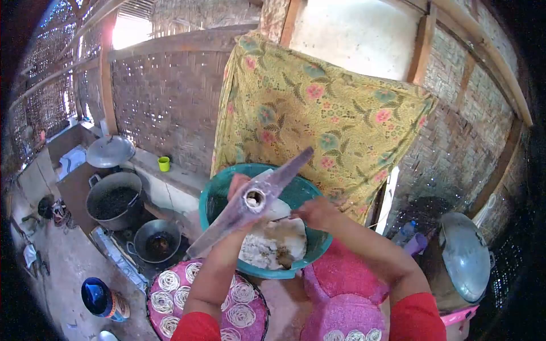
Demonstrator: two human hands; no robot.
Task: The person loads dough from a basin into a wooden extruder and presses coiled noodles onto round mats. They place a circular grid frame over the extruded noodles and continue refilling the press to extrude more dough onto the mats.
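A long wooden tool [287,170] with a metal-rimmed round hole at its middle slants over a teal basin [322,250]. My left hand [239,186] is closed on it behind the hole, partly hidden by the wood. Inside the basin lie white crumbly dough [259,250] and a smoother pale slab [293,236]. My right hand [313,213] is over the basin's right side, its fingers closed round a thin dark thing at the slab's upper edge, too small to name.
Round pink trays [185,278] with coiled white noodles stand below the basin. To the left are a large dark pot [115,199], a smaller pan [156,241] and a green cup [164,164]. A lidded pot [466,261] stands at right. Patterned yellow cloth [318,113] hangs behind.
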